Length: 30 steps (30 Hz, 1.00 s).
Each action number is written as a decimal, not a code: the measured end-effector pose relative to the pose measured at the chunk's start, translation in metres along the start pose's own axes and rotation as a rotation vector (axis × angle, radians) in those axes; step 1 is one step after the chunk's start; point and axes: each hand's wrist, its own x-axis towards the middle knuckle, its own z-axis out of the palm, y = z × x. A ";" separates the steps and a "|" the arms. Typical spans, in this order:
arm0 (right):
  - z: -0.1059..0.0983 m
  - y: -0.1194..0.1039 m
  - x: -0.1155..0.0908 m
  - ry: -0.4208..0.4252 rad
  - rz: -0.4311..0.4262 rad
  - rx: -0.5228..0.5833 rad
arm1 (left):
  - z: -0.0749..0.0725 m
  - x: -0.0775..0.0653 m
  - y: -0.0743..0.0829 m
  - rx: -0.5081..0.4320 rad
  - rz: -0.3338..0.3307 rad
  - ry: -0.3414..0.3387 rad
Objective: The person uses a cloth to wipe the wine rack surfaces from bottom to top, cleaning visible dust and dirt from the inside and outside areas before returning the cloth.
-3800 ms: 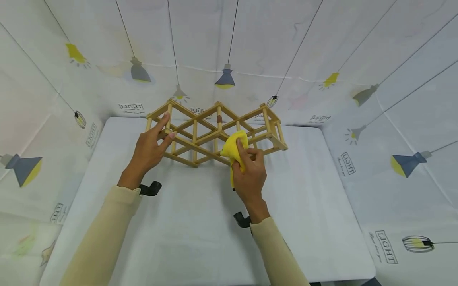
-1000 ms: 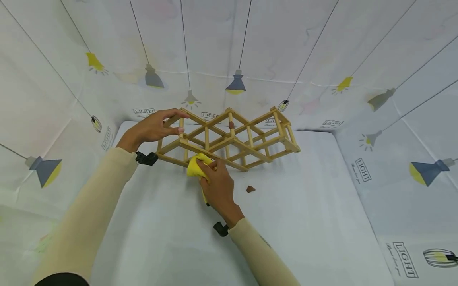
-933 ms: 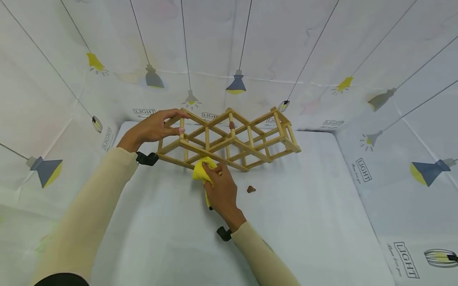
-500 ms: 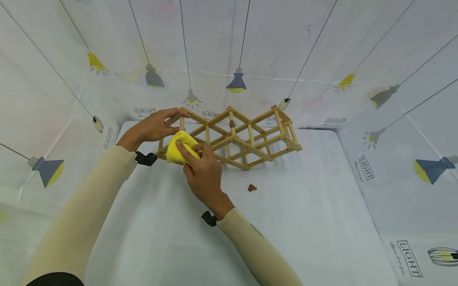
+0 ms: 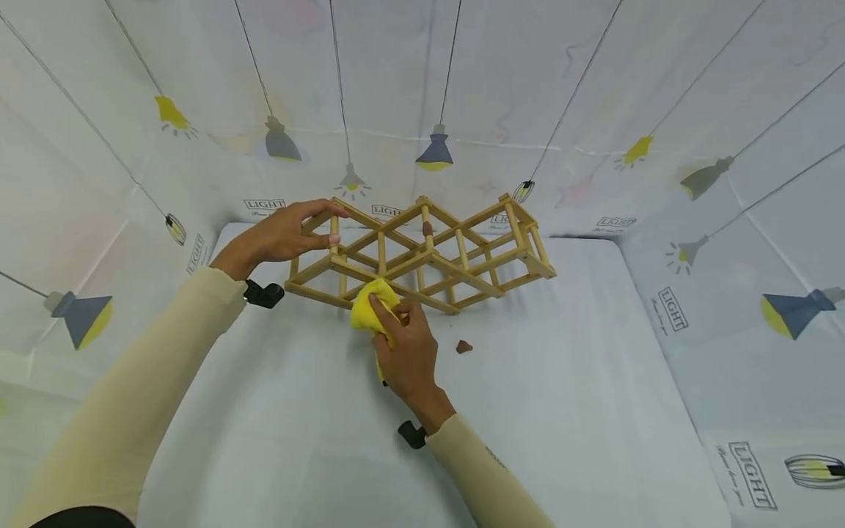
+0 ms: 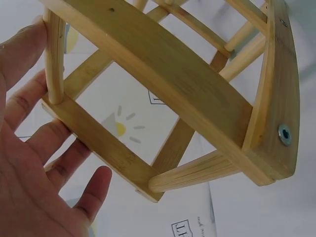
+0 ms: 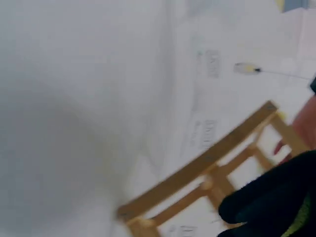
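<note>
A wooden lattice rack (image 5: 429, 257), of the folding wine-rack kind, stands at the back of the white table. My left hand (image 5: 284, 233) holds its left end, thumb and fingers about an upright dowel; the left wrist view shows the palm (image 6: 29, 168) beside the frame bars. My right hand (image 5: 411, 352) pinches a bunched yellow cloth (image 5: 372, 304) against the rack's lower front bar, left of the middle. A dark-tipped end of the cloth hangs below the hand. In the blurred right wrist view, a dark fuzzy shape (image 7: 276, 197) with a yellow edge covers the lower right.
A small brown piece (image 5: 464, 347) lies on the white tabletop (image 5: 568, 411) in front of the rack. A brown lump (image 5: 427, 229) sits on a middle dowel. Lamp-printed sheeting (image 5: 488, 88) rises close behind the rack and along both sides.
The right hand with the cloth moved from the rack's right half to the left, rose near the left hand, then came down and right. The left hand shifted its hold. The brown piece has come into view.
</note>
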 end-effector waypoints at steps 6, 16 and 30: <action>-0.006 -0.038 0.042 0.115 -0.172 0.059 | 0.000 -0.001 0.000 -0.015 -0.004 0.016; 0.010 -0.001 0.009 0.055 0.054 -0.025 | -0.001 -0.002 0.002 0.033 0.002 0.004; 0.034 -0.061 0.040 0.059 -0.161 -0.075 | 0.001 0.000 0.007 0.027 0.003 0.010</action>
